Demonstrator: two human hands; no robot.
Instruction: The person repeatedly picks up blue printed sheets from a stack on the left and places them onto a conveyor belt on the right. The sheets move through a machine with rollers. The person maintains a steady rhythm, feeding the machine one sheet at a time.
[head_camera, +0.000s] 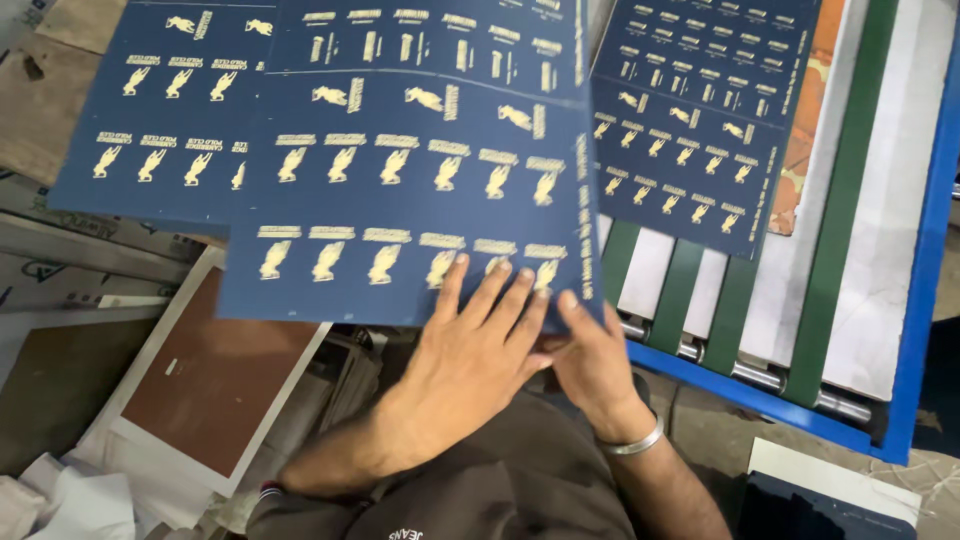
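Note:
A navy blue printed sheet (400, 190) with rows of gold emblems fills the middle of the view. My left hand (470, 350) lies on its near right corner, fingers spread flat over the print. My right hand (590, 365), with a metal bangle on the wrist, pinches the same corner from the right, fingertips curled over the edge. The two hands touch each other. A similar blue sheet (140, 110) lies beneath it to the left.
Another blue sheet with gold print (690, 130) rests on a conveyor with green belts (845, 200) and a blue frame (930, 250) at the right. A brown board with a white border (215, 380) lies lower left beside crumpled paper (70, 500). A dark sheet (820, 505) sits lower right.

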